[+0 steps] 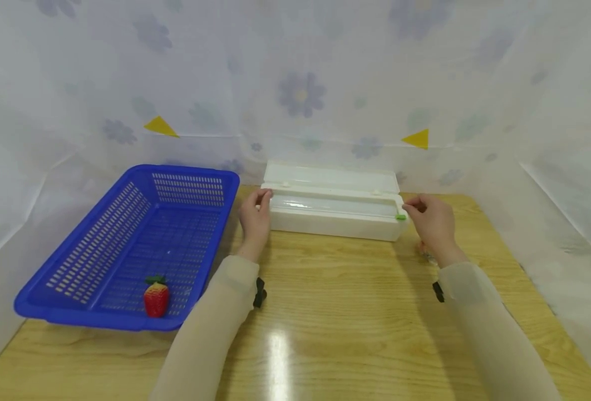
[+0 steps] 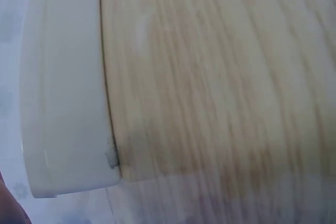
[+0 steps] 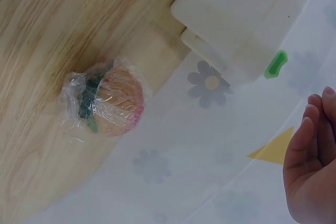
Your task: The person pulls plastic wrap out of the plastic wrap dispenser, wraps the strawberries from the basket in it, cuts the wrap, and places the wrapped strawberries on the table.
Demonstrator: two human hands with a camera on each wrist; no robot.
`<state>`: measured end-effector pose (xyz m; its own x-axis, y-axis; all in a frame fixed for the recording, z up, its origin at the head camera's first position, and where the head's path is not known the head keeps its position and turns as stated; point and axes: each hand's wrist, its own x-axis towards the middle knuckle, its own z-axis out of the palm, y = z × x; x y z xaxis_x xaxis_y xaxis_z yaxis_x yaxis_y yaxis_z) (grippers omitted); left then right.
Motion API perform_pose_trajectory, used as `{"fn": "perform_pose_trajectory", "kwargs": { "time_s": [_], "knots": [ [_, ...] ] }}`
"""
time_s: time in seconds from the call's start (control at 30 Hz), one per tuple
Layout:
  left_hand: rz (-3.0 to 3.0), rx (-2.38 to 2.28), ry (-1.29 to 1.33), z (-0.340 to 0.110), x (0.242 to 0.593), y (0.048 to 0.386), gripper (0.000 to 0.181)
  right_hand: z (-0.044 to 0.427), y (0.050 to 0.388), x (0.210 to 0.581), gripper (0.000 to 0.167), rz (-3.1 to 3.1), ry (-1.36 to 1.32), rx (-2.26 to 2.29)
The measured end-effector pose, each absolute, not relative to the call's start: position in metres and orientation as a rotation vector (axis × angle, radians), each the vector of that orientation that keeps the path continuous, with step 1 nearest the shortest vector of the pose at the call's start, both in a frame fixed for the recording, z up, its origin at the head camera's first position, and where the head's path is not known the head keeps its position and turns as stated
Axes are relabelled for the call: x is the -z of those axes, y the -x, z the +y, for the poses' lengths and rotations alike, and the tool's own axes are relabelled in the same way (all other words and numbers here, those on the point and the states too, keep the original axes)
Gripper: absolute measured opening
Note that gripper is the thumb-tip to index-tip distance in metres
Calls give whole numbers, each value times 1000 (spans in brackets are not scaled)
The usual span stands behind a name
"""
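A long white cling film dispenser [image 1: 333, 223] lies with its lid [image 1: 333, 174] raised against the back; a shiny clear roll shows inside, and a green slider [image 1: 400, 216] sits at its right end. My left hand [image 1: 255, 217] is at the dispenser's left end, thumb and forefinger close together. At the right end is my right hand [image 1: 432, 223], its bent fingertips brought together; in the right wrist view they appear slightly apart from the dispenser. Whether either hand pinches clear film cannot be made out. Only a sliver of the left hand [image 2: 9, 205] shows in the left wrist view.
A film-wrapped peach [image 3: 113, 100] lies on the wooden table [image 1: 335, 312], partly hidden by the right wrist in the head view. To the left, a blue basket [image 1: 120, 318] holds a strawberry [image 1: 156, 299]. Floral sheeting [image 1: 350, 72] surrounds the table's back and sides.
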<state>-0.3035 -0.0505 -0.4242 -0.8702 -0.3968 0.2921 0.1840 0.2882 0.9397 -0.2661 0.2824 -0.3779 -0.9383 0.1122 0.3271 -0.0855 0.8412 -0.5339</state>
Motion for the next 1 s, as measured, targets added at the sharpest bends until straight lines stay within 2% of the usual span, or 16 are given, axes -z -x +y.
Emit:
{"fn": "perform_pose_trajectory", "kwargs": {
  "time_s": [1.0],
  "knots": [
    [-1901, 1793, -92, -51, 400, 299, 24, 274, 261, 357, 21, -2492, -15, -888]
  ]
}}
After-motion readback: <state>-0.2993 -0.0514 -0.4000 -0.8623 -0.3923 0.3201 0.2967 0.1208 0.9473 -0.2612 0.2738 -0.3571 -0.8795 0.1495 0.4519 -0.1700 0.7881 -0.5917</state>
